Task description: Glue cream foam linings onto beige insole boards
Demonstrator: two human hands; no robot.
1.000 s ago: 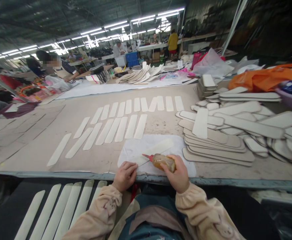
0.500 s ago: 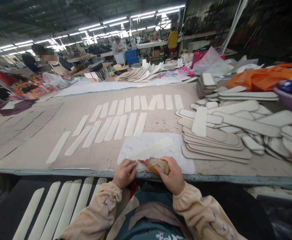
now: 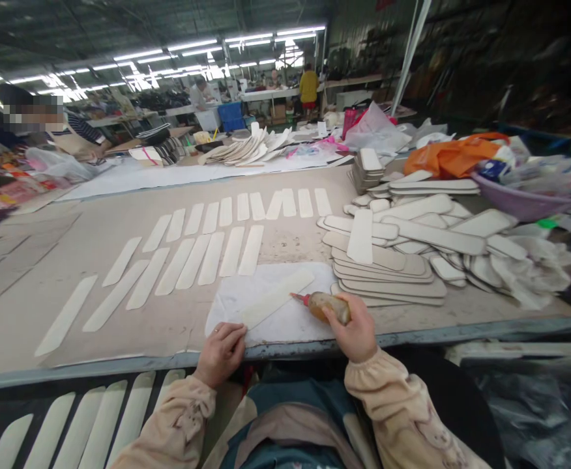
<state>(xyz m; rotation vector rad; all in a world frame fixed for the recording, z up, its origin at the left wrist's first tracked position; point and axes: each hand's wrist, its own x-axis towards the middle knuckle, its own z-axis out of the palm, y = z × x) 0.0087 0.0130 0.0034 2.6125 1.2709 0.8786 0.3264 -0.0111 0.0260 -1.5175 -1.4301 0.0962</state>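
Observation:
My right hand (image 3: pixel 356 329) is wrapped around a squeeze bottle (image 3: pixel 325 307) of brownish liquid, perhaps glue. Its red nozzle (image 3: pixel 299 298) points left, over or beside a pale, round-ended strip (image 3: pixel 280 298). This strip lies slanted on a white sheet (image 3: pixel 227 296) near the table's front edge. At the strip's near end, the fingers of my left hand (image 3: pixel 221 352) are closed on its tip; the thumb is mostly hidden. Whether any liquid is leaving the nozzle is too small to tell.
Two rows of similar strips (image 3: pixel 210 260) lie to the left. Grey-edged padded pieces (image 3: pixel 388 283) are heaped at right, near a purple basin (image 3: pixel 510 198). More strips (image 3: pixel 87 417) rest on a dark surface below the table edge. Another person (image 3: pixel 70 133) works at far left.
My right hand has moved the bottle right and away from me along the strip, so the nozzle is now apart from my left hand. The view has turned slightly right.

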